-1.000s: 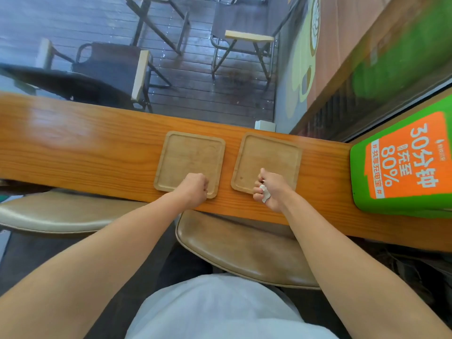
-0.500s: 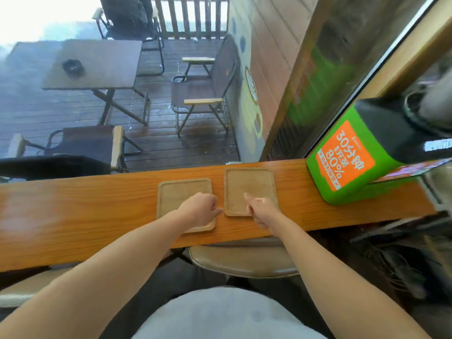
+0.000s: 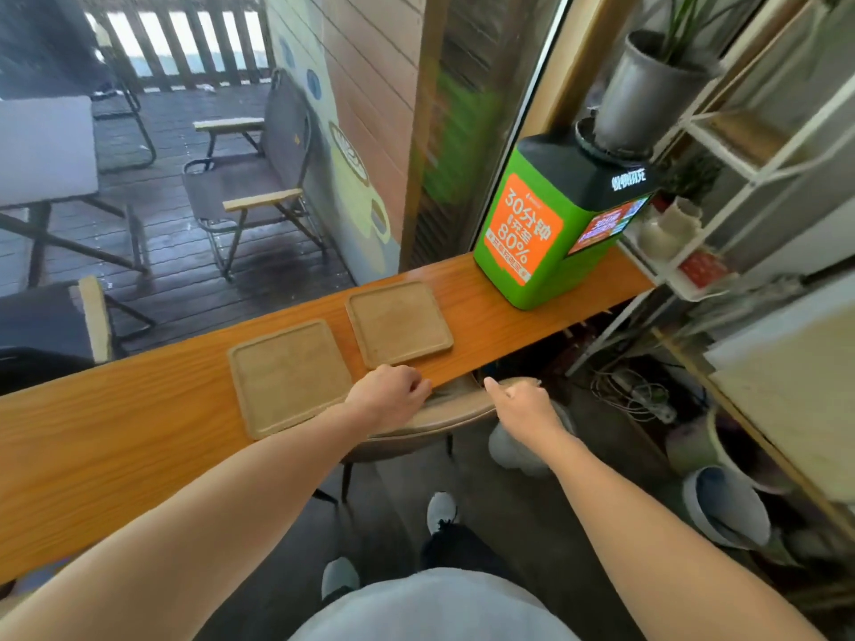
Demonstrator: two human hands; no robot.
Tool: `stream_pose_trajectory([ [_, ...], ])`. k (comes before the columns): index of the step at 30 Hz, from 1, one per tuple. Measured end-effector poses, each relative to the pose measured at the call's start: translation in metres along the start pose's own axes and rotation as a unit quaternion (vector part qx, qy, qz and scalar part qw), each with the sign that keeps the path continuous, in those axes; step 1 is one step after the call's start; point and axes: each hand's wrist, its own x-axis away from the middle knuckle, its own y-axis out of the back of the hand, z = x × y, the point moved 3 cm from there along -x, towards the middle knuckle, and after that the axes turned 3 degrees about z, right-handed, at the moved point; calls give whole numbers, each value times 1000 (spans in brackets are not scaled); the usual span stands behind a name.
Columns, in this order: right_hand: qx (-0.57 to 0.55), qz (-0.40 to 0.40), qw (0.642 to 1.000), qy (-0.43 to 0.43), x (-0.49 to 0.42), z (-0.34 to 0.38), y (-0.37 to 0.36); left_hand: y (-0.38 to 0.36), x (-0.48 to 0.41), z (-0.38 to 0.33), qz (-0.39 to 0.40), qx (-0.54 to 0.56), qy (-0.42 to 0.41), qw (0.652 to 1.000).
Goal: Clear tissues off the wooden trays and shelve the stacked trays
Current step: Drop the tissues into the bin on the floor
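Two square wooden trays lie side by side on the long wooden counter [image 3: 115, 437], both bare. The left tray [image 3: 291, 372] sits nearer me, and the right tray [image 3: 398, 323] sits farther back. My left hand [image 3: 393, 395] is a closed fist at the counter's front edge, just right of the left tray's near corner. My right hand [image 3: 523, 404] hangs off the counter above a chair seat, fingers curled shut. The white tissue it held a second ago is hidden inside the fist.
A green and orange charging kiosk [image 3: 532, 242] stands on the counter's right end with a grey plant pot [image 3: 638, 94] on top. A white shelf unit [image 3: 721, 145] rises at the right. A tan chair [image 3: 444, 411] sits under the counter, with buckets [image 3: 726, 511] and cables on the floor.
My view has swung up and to the right. Both hands have pulled back off the trays; the right one has left the counter, and its tissue no longer shows.
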Motion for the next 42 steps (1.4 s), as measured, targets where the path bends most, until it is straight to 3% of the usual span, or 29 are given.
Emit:
stream_pose_trajectory([
  [4, 17, 5, 1000, -3, 11, -56, 24, -37, -10, -61, 0, -36, -20, 999],
  [10, 70, 13, 997, 20, 20, -92, 33, -61, -33, -95, -3, -87, -38, 995],
  [12, 123, 4, 992, 20, 23, -140, 54, -94, -56, -146, -1, -117, -58, 991],
  [19, 141, -34, 985, -93, 59, -333, 146, -233, -95, -307, 84, -204, -107, 969],
  [24, 154, -57, 979, -122, 56, -393, 172, -287, -102, -386, 127, -234, -194, 944],
  [29, 152, -71, 979, -116, 22, -386, 174, -294, -136, -386, 137, -337, -218, 906],
  [34, 190, -71, 972, -122, -10, -382, 182, -271, -205, -346, 149, -500, -187, 833],
  [38, 236, -57, 961, -133, -38, -383, 196, -252, -255, -319, 151, -490, -122, 850],
  [42, 249, -44, 958, -136, -71, -389, 187, -268, -293, -299, 164, -450, -131, 868],
])
